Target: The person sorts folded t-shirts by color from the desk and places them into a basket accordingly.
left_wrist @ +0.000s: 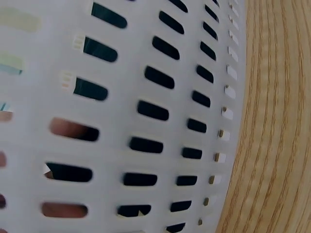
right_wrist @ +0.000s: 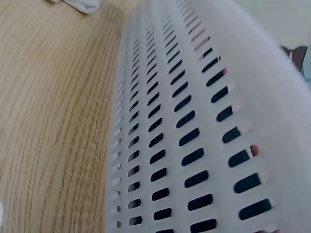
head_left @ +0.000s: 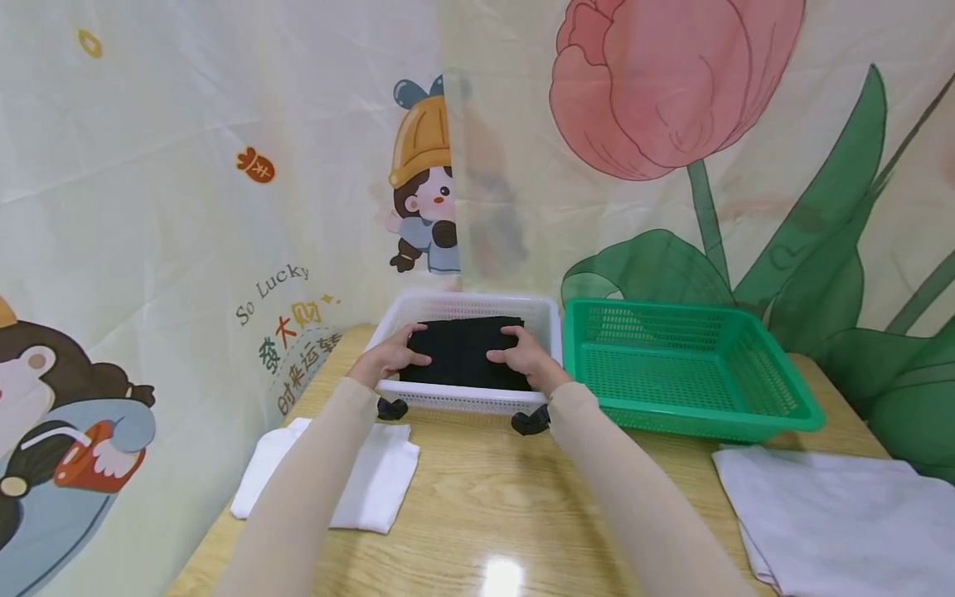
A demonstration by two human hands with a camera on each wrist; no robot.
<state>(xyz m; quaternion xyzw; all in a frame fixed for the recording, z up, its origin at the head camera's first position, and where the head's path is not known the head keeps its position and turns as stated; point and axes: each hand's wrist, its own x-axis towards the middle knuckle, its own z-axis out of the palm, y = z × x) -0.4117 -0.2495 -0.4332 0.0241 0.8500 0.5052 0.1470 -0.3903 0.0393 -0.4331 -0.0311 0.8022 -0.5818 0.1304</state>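
Note:
A folded black cloth (head_left: 466,352) lies inside the white perforated basket (head_left: 462,400), seen in the head view. My left hand (head_left: 390,355) grips its left side, thumb and a finger reaching over the top. On the opposite side my right hand (head_left: 528,358) holds the cloth in the same way. Other fingers are hidden by the cloth and basket wall. Through slots in the basket wall (left_wrist: 116,145), the left wrist view shows bits of fingers and dark cloth. Dark cloth also shows behind the slotted wall (right_wrist: 218,160) in the right wrist view.
A green basket (head_left: 694,423) stands directly right of the white one. One folded white cloth (head_left: 376,481) lies at the left under my forearm, another white cloth (head_left: 843,514) at the right. All rest on a wooden table (head_left: 477,497), with a printed curtain (head_left: 507,207) behind.

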